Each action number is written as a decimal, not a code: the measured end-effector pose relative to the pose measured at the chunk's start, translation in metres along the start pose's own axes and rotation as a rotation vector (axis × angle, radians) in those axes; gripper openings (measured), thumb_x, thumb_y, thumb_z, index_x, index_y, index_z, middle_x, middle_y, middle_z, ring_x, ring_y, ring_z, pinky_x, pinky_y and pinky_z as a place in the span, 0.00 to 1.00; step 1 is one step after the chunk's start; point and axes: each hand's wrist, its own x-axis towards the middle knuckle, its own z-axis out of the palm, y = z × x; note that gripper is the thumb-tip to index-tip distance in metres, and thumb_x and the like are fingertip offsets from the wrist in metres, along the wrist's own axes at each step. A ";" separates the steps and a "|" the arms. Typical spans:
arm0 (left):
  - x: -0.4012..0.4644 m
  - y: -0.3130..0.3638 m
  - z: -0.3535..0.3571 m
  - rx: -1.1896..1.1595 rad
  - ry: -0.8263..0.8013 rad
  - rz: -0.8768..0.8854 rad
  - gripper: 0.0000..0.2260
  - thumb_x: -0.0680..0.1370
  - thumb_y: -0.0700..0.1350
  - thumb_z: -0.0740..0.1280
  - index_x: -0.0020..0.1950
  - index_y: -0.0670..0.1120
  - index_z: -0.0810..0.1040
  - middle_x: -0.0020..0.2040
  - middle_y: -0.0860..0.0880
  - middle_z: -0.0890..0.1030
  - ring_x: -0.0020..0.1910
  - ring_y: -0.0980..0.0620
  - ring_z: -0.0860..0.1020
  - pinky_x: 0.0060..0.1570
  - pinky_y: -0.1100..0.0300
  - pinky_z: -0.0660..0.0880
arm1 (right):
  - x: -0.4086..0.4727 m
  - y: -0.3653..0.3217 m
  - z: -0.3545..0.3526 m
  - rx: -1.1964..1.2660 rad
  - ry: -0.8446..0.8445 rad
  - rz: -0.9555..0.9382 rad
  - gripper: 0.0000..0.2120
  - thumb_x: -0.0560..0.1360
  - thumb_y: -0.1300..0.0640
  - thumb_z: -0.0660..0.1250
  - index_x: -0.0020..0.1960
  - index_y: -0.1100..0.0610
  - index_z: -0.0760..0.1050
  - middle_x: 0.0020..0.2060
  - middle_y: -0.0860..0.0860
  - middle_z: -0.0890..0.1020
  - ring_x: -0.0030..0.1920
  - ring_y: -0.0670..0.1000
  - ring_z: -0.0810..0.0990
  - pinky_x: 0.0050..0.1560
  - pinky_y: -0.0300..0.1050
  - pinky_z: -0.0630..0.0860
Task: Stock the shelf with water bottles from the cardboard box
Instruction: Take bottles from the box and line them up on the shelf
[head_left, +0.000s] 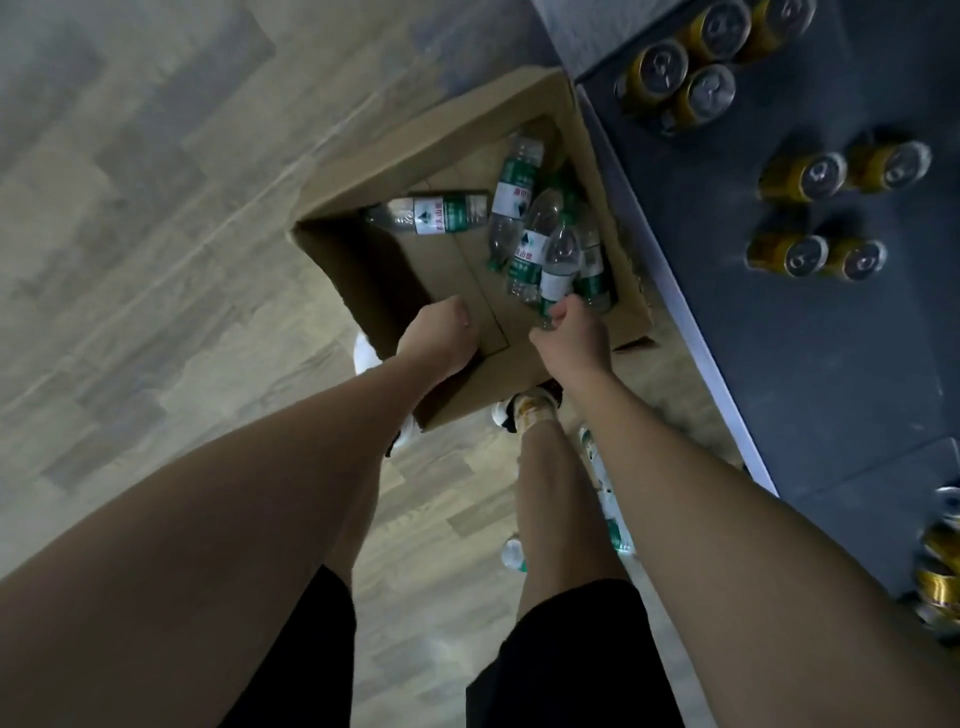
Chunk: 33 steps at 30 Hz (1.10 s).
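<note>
An open cardboard box (395, 156) stands on the floor below me, beside a dark shelf (769, 332). Several clear water bottles with green-and-white labels lie in it, one apart at the left (436, 213) and a heap at the right (511, 192). My right hand (569, 338) reaches into the box and grips the cap end of a bottle (558, 270) from the heap. My left hand (439, 338) hangs over the box's near side with its fingers curled under, holding nothing that I can see.
Several yellow cans (800, 176) stand in small groups on the shelf's dark top, more at its near right edge (940, 566). Water bottles (613, 525) stand on a lower level behind my right forearm. My legs and white shoes (524, 408) are right behind the box on the wood-pattern floor (156, 208).
</note>
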 end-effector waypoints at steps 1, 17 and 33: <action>0.014 0.002 0.012 -0.004 -0.002 -0.002 0.06 0.78 0.44 0.59 0.47 0.46 0.74 0.46 0.45 0.79 0.45 0.44 0.76 0.40 0.56 0.70 | 0.016 0.007 0.004 -0.025 -0.007 0.002 0.16 0.75 0.58 0.69 0.61 0.58 0.72 0.58 0.56 0.77 0.56 0.56 0.77 0.48 0.44 0.70; 0.172 0.017 0.127 -0.219 0.066 -0.044 0.08 0.79 0.42 0.59 0.53 0.44 0.77 0.48 0.46 0.80 0.45 0.46 0.77 0.42 0.56 0.73 | 0.212 0.061 0.052 -0.105 0.087 0.032 0.40 0.72 0.51 0.75 0.77 0.56 0.57 0.75 0.55 0.61 0.72 0.59 0.66 0.63 0.50 0.70; 0.120 0.000 0.114 -0.201 0.024 -0.096 0.08 0.77 0.44 0.59 0.50 0.47 0.77 0.48 0.47 0.81 0.47 0.45 0.78 0.44 0.56 0.74 | 0.149 0.056 0.054 0.155 0.153 -0.003 0.36 0.69 0.59 0.78 0.69 0.59 0.62 0.64 0.58 0.76 0.64 0.57 0.77 0.59 0.43 0.72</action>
